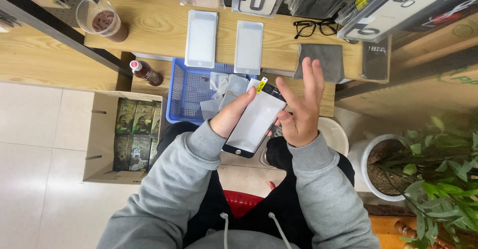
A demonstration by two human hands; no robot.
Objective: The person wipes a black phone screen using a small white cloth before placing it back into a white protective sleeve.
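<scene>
Phone (255, 124) with a pale screen, held tilted above the lap, just in front of the blue basket (185, 96). Left hand (233, 114) is closed on its left edge, thumb over the glass. Right hand (298, 107) is open, fingers spread and raised, its palm against the right edge. Two white screen protectors (201, 38) lie side by side on the wooden bench (149, 27); one pair of glasses (314, 27), one grey cloth (321, 60), one cup (102, 20), one bottle (146, 72).

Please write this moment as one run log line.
left hand: holds phone | right hand: open, fingers spread beside phone | yellow tab on phone top | blue basket behind
</scene>
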